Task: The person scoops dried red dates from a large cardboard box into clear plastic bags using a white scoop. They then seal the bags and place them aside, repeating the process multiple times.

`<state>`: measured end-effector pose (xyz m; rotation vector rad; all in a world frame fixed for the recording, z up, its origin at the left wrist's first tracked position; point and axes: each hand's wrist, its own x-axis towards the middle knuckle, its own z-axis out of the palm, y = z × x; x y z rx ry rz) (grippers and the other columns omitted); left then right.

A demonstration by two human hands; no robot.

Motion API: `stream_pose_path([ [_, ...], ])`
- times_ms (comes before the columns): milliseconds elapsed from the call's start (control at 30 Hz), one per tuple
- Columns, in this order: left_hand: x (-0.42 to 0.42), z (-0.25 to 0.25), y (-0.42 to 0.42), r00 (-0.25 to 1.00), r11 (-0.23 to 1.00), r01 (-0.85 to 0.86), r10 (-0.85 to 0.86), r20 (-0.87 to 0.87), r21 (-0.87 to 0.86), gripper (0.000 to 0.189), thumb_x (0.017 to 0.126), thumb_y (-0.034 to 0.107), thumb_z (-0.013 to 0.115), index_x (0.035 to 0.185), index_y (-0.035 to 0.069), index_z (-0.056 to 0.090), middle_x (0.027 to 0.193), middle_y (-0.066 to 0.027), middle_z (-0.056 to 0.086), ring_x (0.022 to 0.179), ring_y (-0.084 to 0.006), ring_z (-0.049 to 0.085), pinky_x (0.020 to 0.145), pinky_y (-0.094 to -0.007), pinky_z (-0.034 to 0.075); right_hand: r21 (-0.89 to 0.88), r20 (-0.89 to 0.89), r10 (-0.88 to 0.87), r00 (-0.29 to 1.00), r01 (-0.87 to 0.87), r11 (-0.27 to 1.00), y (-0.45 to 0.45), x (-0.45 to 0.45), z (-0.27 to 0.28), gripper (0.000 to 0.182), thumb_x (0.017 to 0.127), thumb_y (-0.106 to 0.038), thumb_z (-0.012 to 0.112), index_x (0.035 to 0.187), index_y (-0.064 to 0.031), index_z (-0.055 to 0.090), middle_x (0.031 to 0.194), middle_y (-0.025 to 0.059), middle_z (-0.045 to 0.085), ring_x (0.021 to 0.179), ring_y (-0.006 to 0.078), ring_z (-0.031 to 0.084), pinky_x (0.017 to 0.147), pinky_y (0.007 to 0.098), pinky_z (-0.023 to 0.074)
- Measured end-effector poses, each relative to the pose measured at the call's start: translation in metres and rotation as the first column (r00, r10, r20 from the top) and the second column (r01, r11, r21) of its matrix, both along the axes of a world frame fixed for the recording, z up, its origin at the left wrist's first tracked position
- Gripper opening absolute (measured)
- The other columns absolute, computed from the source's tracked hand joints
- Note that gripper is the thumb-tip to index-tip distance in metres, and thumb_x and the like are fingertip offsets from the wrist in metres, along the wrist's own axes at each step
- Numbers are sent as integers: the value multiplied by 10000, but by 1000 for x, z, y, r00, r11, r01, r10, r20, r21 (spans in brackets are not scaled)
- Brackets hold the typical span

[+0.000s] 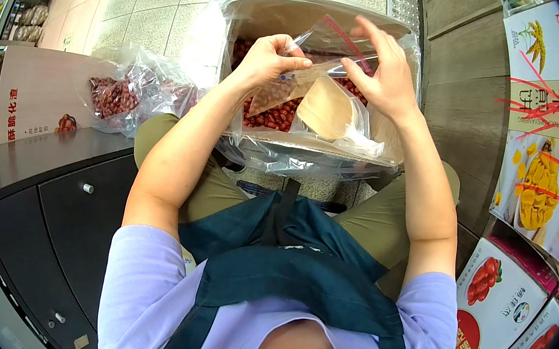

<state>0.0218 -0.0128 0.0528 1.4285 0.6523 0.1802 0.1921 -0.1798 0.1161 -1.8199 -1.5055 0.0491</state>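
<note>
My left hand (273,62) pinches the edge of a clear zip bag (323,42) between thumb and fingers. A red zipper strip runs along the bag's far right side. My right hand (385,72) is spread at that side, its thumb close to the plastic; whether it touches cannot be told. Below both hands stands an open cardboard box (385,135), lined with clear plastic and holding dried red jujubes (274,115). On the fruit rests a beige, rounded scoop-like object (326,107), with crumpled clear plastic beside it.
Left of the box, clear bags of red jujubes (112,97) sit on a dark cabinet (78,217). Printed cartons (498,304) and posters with red scribbles (547,130) line the right side. My knees flank the box on a tiled floor (159,5).
</note>
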Motion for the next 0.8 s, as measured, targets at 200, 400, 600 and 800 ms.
stream_pose_path([
  [200, 4, 9, -17, 998, 825, -62, 48, 39, 562, 329, 776, 116, 799, 712, 56, 483, 657, -41, 541, 605, -124, 539, 541, -299, 441, -243, -256, 51, 965, -115, 963, -11, 3, 2, 161, 827, -177, 681, 895, -31, 676, 883, 81, 682, 830, 222, 643, 786, 358, 500],
  [400, -1, 6, -33, 948, 394, -159, -193, 251, 905, 237, 699, 62, 747, 723, 65, 512, 697, -75, 507, 631, -272, 553, 545, -359, 459, -449, -639, -89, 764, -277, 850, -17, 14, -19, 722, 930, -672, 476, 984, 18, 679, 849, 70, 645, 826, 113, 574, 730, 258, 472],
  [600, -3, 6, -48, 888, 202, -87, -428, 168, 975, 233, 675, 133, 759, 759, 89, 546, 765, -58, 536, 713, -247, 581, 610, -359, 464, -330, -826, -218, 520, -132, 935, -8, 3, -33, 381, 876, -383, 724, 888, -10, 649, 803, 11, 625, 712, 71, 517, 673, 234, 453],
  [800, -4, 6, -52, 914, 500, 122, -393, 100, 857, 396, 759, 357, 801, 942, 62, 610, 875, -95, 592, 823, -273, 602, 711, -353, 494, -64, -733, -30, 680, -25, 998, -5, -3, -43, 107, 849, -59, 649, 798, -52, 555, 819, 8, 643, 621, 96, 565, 540, 236, 431],
])
